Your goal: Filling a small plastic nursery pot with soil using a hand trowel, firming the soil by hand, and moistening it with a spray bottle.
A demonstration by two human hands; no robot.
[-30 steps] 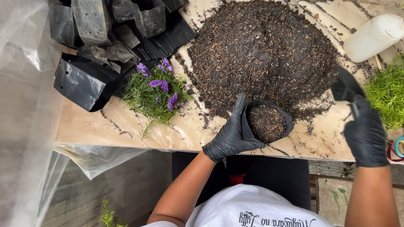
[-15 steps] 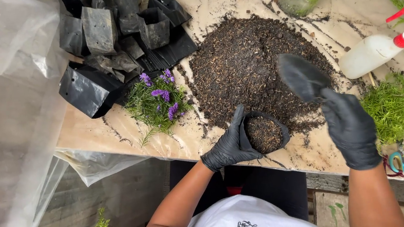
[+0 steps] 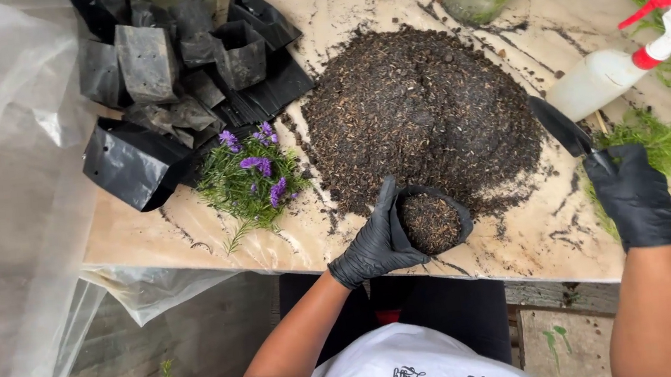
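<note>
While L hand holds soil bag | R hand w/ trowel | soil heap btwn

One head-worn camera looks steeply down, from close above, at the pale marbled tabletop, its far edge at top.

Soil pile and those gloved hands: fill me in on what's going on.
A person in black gloves works at a table. The left hand holds a small black bag open, part-filled with soil. The right hand holds a trowel at the edge of the soil pile. Empty bags lie at the far left.
</note>
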